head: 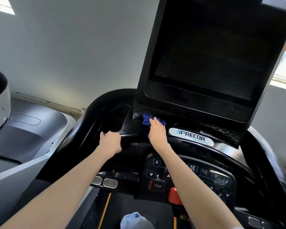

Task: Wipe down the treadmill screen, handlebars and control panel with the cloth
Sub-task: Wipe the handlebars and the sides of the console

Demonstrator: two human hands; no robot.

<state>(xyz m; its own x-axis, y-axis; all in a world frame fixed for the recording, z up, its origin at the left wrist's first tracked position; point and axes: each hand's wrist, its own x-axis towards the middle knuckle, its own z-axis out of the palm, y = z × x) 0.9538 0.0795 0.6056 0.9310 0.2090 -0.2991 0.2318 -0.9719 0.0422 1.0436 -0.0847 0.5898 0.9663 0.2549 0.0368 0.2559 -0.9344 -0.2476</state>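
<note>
A black treadmill console fills the view. Its dark screen [211, 63] stands tilted at the upper right. My right hand [158, 135] presses a blue cloth [147, 119] against the console ledge just below the screen's left corner, beside the PRECOR badge [191, 137]. My left hand [111, 142] grips the black crossbar handle [130, 138] left of the cloth. The control panel [188, 177] with number keys, arrows and a STOP button lies under my right forearm.
A red safety clip [175, 195] sits below the STOP button. Two metal pulse sensors [104, 181] are on the lower bar. A neighbouring grey and white machine [28, 129] stands to the left. A pale blue object [135, 220] shows at the bottom edge.
</note>
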